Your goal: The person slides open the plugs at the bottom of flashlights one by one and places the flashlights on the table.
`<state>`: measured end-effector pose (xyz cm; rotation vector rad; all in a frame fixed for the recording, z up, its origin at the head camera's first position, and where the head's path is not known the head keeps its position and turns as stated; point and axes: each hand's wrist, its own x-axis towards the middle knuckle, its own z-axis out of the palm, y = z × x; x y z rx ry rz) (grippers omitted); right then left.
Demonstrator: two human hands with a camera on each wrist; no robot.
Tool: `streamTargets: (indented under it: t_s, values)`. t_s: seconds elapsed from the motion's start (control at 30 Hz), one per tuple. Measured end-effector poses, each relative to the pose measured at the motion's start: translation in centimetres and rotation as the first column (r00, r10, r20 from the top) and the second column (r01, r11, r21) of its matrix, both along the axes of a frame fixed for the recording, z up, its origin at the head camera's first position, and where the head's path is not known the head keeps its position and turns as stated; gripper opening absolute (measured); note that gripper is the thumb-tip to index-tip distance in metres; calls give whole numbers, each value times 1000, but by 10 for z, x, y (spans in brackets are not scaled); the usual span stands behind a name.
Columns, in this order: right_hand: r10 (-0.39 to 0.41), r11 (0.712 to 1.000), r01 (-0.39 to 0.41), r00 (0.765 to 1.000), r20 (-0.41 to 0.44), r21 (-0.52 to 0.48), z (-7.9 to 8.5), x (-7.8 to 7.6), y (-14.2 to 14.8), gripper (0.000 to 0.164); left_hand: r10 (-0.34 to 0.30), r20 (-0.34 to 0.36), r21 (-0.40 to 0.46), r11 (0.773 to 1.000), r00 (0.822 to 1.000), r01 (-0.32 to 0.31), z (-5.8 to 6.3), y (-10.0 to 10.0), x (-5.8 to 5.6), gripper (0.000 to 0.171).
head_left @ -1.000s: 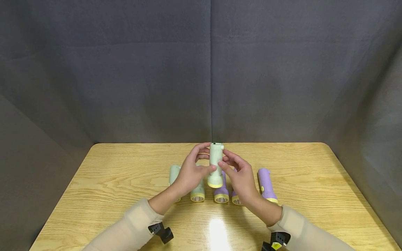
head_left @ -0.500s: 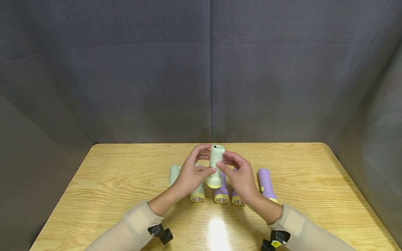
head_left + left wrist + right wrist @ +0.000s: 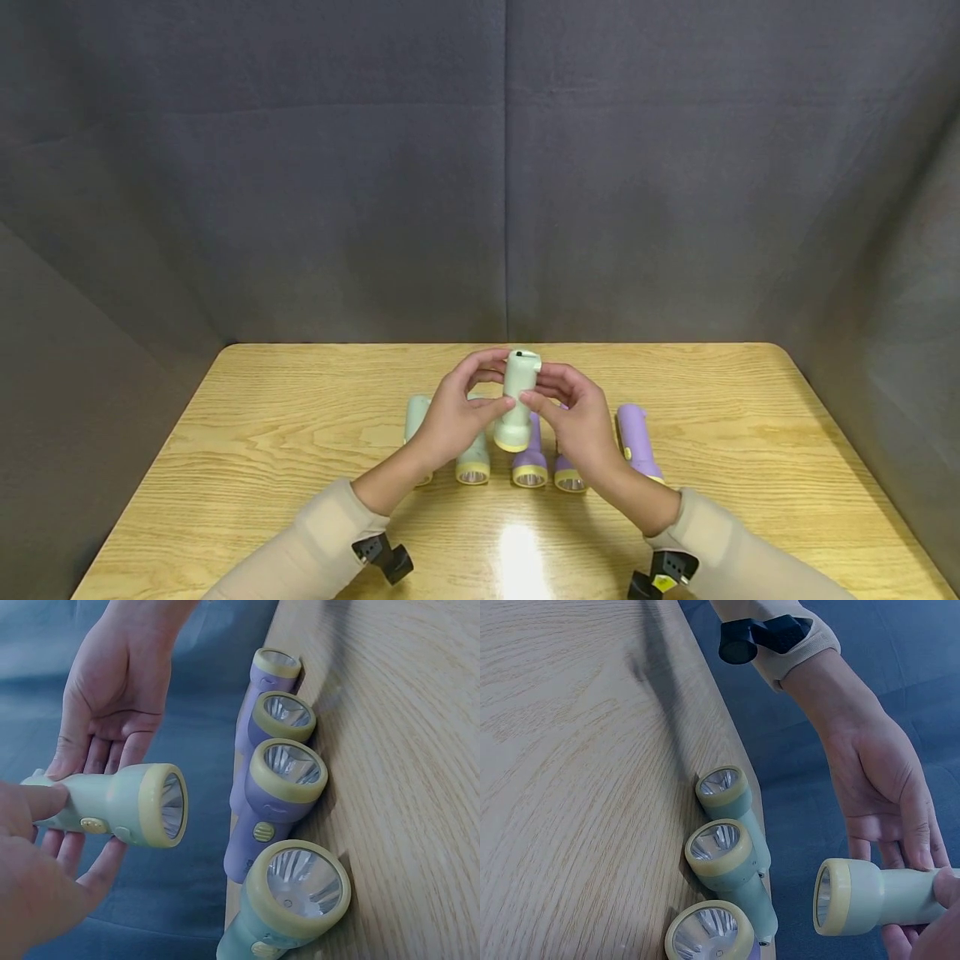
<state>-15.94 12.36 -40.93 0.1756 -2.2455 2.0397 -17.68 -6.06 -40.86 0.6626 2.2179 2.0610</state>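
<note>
A pale green flashlight with a yellow rim is held above the table between both hands, its lens end pointing down and toward the person. My left hand grips it from the left, thumb on the near side and fingers behind. From the right, my right hand pinches the same barrel between thumb and fingers. A yellow switch shows on its side in the left wrist view. Behind and below the hands lie two green flashlights and, to their right, several purple ones, partly hidden by the hands.
The flashlights lie in a row on a wooden table, lens ends toward the person. A purple flashlight is at the row's right end, a green one at its left. A dark grey curtain surrounds the table.
The held flashlight's top end has come slightly down and to the right, showing more of its end cap. My right thumb has shifted a little on the barrel. The other flashlights stay put.
</note>
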Motion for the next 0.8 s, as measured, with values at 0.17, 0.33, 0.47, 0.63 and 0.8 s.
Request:
streamTargets:
  t_s: [0.17,0.33,0.47,0.63,0.8]
  values:
    - [3,1000,-3,1000,-25,-24,-1,0,1,31,1,5,6,1000,1000,-1,2,-2,-2,47]
    - [2,1000,-3,999,-49,-14,-2,1,2,28,-3,-1,0,1000,1000,3,4,-4,-3,40]
    - [11,1000,-11,998,-66,-8,-2,3,3,28,-1,-36,-5,1000,999,1,4,-4,-3,35]
    - [23,1000,-24,997,-80,-16,-2,3,4,28,12,-67,-24,1000,998,-14,6,-4,-1,27]
    - [45,999,-47,994,-101,-19,-3,4,4,28,-7,-3,-31,999,1000,7,11,-5,1,22]
